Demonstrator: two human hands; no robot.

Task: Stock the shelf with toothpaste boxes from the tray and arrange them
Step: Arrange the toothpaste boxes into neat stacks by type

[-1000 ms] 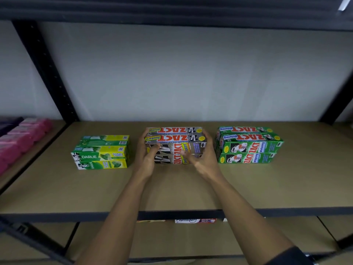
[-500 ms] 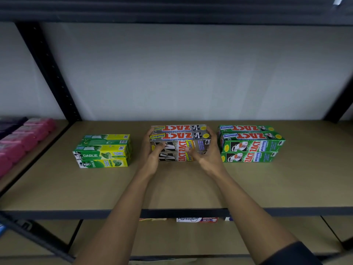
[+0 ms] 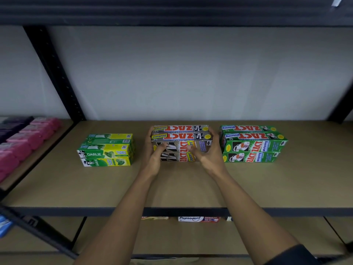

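Nearest the camera, a dark sleeve (image 3: 290,255) covered the right forearm at the lower edge, and both bare forearms reached up and forward over the dark front rail of the shelf (image 3: 57,188). Under that rail, on the level below, a white Pepsodent box (image 3: 198,219) lay flat with only its front face showing, and a blue object (image 3: 4,226), too cropped to identify, sat at the far left edge. On the tan shelf board, the left hand (image 3: 152,157) and the right hand (image 3: 210,157) clasped the silver ZACT Smokers stack (image 3: 181,138) from either end. The left fingers (image 3: 150,133) curled round its left end with the thumb pressed on the front face. The right hand's fingers curved round the right end, its thumb resting against the front. This stack stood two boxes high and two deep, in the middle of the shelf, its base on the board. To its left, clearly apart, stood the green and yellow Darlie stack (image 3: 107,152). To its right, just beside the right hand, stood the green ZACT Whitening stack (image 3: 252,146), of the same build. Further left, beyond a black upright post (image 3: 55,73), rows of pink boxes (image 3: 28,138) filled the neighbouring shelf. A plain white wall (image 3: 191,73) closed the back.
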